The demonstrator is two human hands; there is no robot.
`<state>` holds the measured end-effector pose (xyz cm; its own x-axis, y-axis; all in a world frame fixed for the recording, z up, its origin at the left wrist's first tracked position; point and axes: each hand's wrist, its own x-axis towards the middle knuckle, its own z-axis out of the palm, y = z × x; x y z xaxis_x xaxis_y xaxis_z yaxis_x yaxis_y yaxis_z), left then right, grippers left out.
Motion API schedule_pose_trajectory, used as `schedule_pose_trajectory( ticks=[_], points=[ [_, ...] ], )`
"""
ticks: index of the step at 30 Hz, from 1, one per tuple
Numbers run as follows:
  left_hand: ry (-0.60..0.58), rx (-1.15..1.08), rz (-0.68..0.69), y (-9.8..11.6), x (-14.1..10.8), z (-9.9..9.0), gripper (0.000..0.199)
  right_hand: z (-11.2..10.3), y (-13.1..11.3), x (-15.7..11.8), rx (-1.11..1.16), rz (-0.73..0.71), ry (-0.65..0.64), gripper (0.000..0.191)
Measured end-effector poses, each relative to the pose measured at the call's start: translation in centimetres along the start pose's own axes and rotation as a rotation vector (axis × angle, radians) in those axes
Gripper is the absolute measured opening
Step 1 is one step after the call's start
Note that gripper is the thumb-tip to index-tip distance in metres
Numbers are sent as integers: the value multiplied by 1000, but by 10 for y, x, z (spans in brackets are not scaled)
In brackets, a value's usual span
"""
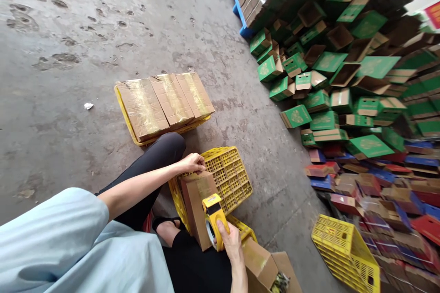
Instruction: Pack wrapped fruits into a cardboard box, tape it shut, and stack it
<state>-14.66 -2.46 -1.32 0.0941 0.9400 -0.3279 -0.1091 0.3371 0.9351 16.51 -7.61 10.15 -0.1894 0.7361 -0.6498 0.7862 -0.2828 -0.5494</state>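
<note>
My right hand (228, 238) is wrapped round a yellow tape dispenser (215, 219), which carries a roll of tape. The dispenser is over a closed brown cardboard box (199, 208) that stands in front of me, between my legs. My left hand (193, 163) is closed at the far end of this box, fingers curled; whatever they pinch is hidden. The box rests against a tipped yellow plastic crate (232, 178) with a grid bottom.
Three taped cartons (168, 103) fill a yellow crate to the left. Near my right knee, an open carton (261, 265) holds greenish contents. Another yellow crate (343, 247) stands further right. Green boxes (323, 100) and red-blue boxes (374, 187) are heaped beyond, beside a blue pallet (237, 7).
</note>
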Motion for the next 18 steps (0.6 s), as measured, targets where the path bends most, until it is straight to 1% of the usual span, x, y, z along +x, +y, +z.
schedule_pose_trajectory(
  ticks=[3, 6, 10, 12, 15, 18],
  points=[
    [32, 36, 20, -1, 1, -4, 11, 1, 3, 1, -23, -22, 16, 67],
    [118, 82, 31, -4, -1, -4, 11, 5, -3, 10, -52, -41, 20, 68],
    [254, 151, 36, -6, -5, -5, 11, 11, -12, 22, -153, -48, 97, 71],
    [304, 170, 37, -7, -6, -4, 11, 14, -14, 24, -183, -37, 127, 72],
    [344, 184, 39, -7, -8, -3, 12, 18, -12, 25, -188, -28, 128, 70],
    [365, 194, 34, -8, -9, -1, 12, 19, -10, 27, -203, -49, 123, 68]
  ],
)
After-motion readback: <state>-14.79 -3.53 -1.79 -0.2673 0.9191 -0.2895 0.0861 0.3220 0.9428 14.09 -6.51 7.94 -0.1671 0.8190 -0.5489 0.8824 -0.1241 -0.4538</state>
